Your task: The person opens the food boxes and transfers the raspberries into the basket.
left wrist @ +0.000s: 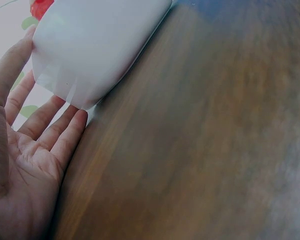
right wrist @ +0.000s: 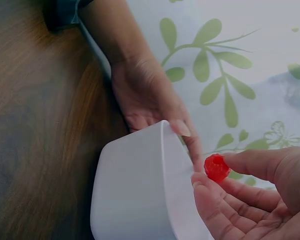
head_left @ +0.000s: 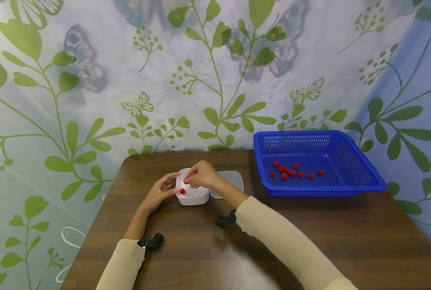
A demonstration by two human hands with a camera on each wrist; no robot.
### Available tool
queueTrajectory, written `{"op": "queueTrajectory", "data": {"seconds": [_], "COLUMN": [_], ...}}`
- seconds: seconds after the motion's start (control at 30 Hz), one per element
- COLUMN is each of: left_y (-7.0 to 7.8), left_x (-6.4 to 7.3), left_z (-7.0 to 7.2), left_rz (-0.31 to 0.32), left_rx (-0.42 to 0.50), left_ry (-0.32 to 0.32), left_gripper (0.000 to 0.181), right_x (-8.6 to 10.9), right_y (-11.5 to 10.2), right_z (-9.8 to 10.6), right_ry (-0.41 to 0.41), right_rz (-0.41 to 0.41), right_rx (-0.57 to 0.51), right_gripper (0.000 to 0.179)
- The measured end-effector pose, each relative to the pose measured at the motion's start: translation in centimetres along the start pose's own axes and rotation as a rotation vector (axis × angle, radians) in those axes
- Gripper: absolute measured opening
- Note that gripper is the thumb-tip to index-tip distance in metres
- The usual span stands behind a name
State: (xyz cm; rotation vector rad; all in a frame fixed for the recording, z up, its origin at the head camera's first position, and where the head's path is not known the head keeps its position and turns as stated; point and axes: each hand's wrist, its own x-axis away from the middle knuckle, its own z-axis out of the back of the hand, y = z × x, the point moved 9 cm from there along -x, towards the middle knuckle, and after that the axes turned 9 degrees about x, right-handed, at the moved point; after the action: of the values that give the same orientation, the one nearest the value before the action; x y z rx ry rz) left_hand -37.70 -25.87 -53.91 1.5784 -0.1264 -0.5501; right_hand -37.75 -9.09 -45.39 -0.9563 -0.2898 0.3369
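Observation:
My right hand [head_left: 202, 175] pinches a red raspberry [right wrist: 217, 167] between thumb and fingertips, over the open white plastic box [head_left: 193, 200]. The hollow end of the berry shows in the right wrist view. Another raspberry [head_left: 182, 191] is in the box, near its front left side. At the box's left side is my left hand [head_left: 159, 193], its thumb at the rim. In the left wrist view its extended fingers [left wrist: 70, 132] touch the box's corner. A translucent lid [head_left: 237, 181] lies flat just right of the box, partly hidden by my right wrist.
A blue plastic basket [head_left: 324, 188] with perforated sides stands at the back right of the wooden table [head_left: 186, 249]. Several raspberries [head_left: 292, 173] lie scattered on its floor. Behind the table hangs a leaf-and-butterfly patterned cloth [head_left: 186, 104].

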Motion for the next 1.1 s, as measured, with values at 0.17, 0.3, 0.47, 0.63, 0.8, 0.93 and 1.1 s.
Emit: {"op": "queueTrajectory", "data": {"seconds": [0.17, 0.3, 0.47, 0.63, 0.8, 0.93, 1.1], "left_y": [-0.1, -0.2, -0.4, -0.2, -0.1, 0.1, 0.1], "left_x": [0.1, 0.0, 0.0, 0.0, 0.2, 0.1, 0.1], "left_z": [0.0, 0.1, 0.1, 0.0, 0.0, -0.1, -0.2], "left_rz": [0.015, 0.021, 0.026, 0.020, 0.029, 0.020, 0.017], "left_rx": [-0.002, 0.003, 0.001, -0.001, 0.011, 0.012, 0.024], "left_ry": [0.009, 0.015, 0.014, 0.012, 0.018, 0.013, 0.004], "left_gripper": [0.054, 0.055, 0.055, 0.055, 0.056, 0.056, 0.056], "right_x": [1.0, 1.8, 2.7, 3.6, 4.6, 5.4, 6.1], "right_y": [-0.2, -0.1, 0.0, 0.0, -0.2, -0.4, -0.1], "right_z": [1.0, 1.9, 3.0, 4.0, 4.9, 5.9, 7.0], "right_ry": [-0.004, -0.001, 0.010, 0.028, 0.036, 0.049, 0.073], "right_rz": [0.027, 0.033, 0.034, 0.037, 0.044, 0.058, 0.077], "right_rx": [-0.012, -0.016, -0.031, -0.058, -0.105, -0.132, -0.150], "right_gripper": [0.014, 0.014, 0.015, 0.017, 0.016, 0.017, 0.017]}}
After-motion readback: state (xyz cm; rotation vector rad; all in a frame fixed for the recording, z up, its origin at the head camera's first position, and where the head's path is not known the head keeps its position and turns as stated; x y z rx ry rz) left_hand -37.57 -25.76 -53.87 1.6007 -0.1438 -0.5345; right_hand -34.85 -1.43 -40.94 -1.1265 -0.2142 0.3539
